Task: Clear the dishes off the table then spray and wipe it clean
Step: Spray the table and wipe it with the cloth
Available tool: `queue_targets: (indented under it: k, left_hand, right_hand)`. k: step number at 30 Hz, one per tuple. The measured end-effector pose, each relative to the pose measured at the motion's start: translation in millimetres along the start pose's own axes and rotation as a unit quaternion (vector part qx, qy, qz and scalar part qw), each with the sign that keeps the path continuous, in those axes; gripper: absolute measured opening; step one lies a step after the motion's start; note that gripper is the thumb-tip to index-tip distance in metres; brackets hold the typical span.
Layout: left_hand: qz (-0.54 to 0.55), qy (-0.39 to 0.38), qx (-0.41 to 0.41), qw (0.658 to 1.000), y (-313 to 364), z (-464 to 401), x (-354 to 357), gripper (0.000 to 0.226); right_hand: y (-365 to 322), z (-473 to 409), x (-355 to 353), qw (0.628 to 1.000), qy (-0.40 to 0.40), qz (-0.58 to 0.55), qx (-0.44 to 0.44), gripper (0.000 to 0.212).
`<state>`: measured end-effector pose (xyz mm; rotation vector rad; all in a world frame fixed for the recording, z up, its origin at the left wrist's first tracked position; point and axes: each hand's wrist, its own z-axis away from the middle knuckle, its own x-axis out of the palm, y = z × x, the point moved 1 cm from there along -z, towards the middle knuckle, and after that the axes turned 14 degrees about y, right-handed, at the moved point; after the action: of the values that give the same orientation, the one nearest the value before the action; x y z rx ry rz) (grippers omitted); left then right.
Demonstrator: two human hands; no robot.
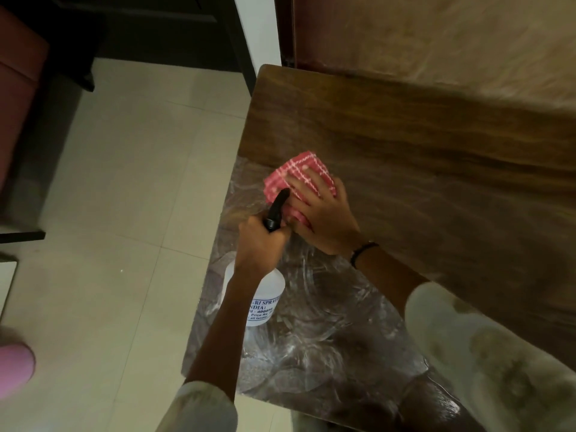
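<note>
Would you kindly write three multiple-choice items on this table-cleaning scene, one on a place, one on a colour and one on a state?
1. Where does the folded checked cloth lie?
A. on the brown wooden table
B. on the floor tiles
C. on a chair

2. What colour is the cloth?
A. blue
B. red with white lines
C. plain green

3. What does the left hand do?
A. rests flat on the table
B. hangs idle
C. grips the black spray head of the translucent white spray bottle

Key: 1 A, the right hand presses it on the tabletop; 2 B, white lines cross red fabric; 3 C, its fingers curl round the head.
</note>
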<state>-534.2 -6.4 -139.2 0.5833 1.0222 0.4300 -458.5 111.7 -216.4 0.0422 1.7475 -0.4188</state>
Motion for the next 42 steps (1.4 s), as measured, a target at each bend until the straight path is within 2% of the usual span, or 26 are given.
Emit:
queue_targets:
  k: [2, 7, 15, 19, 25, 29, 32, 35, 37, 39, 42]
  left_hand:
    - [0.000, -0.006, -0.004, 1.000, 0.8, -1.2, 0.1, 0.011]
    - [-0.004, 0.013, -0.018, 1.000, -10.3, -4.7, -4.7, 0.006]
    - [-0.055, 0.043, -0.050, 0.996, -40.4, -20.6, -26.2, 0.005]
    - [-0.050, 0.044, -0.048, 0.997, -46.3, -26.3, -36.1, 0.004]
    - [-0.033, 0.034, -0.047, 0.998, -42.4, -26.5, -39.9, 0.004]
    - [-0.031, 0.024, -0.040, 0.998, -42.5, -25.8, -42.1, 0.002]
    - [-0.013, 0.019, -0.038, 0.999, -40.2, -25.0, -43.9, 0.004]
    - [0.006, 0.013, -0.041, 0.999, -39.7, -23.6, -45.8, 0.017]
    - [0.014, 0.014, -0.041, 0.999, -41.0, -22.9, -47.0, 0.014]
    - [0.020, 0.020, -0.045, 0.999, -44.2, -23.3, -48.1, 0.004]
    - [0.028, 0.022, -0.043, 0.998, -47.3, -23.8, -49.2, 0.005]
  right_hand:
    - [17.5, 23.7, -6.2, 0.999, -0.009, 0.017, -0.039, 0.052]
    - [38.7, 40.7, -18.4, 0.996, 0.002, 0.053, 0.066, 0.059]
    - [38.1, 40.1, -16.4, 0.996, -0.019, 0.056, 0.069, 0.060]
    - [34.6, 34.8, -15.5, 0.996, -0.004, 0.051, 0.071, 0.059]
    - [24.3, -16.4, -1.4, 0.995, 0.004, 0.032, 0.095, 0.059]
    - [-9.8, -68.8, 19.4, 0.994, 0.010, 0.022, 0.110, 0.060]
    - [-41.3, -77.4, 29.4, 0.997, 0.018, 0.006, 0.070, 0.060]
    - [-55.0, -58.6, 29.7, 1.000, 0.025, -0.012, -0.005, 0.055]
    - [-46.7, -41.0, 24.6, 0.997, 0.031, -0.017, -0.066, 0.048]
    - [-26.4, -25.2, 17.9, 0.994, 0.017, -0.012, -0.110, 0.051]
    - [1.5, -20.0, 9.6, 0.998, 0.007, 0.009, -0.067, 0.056]
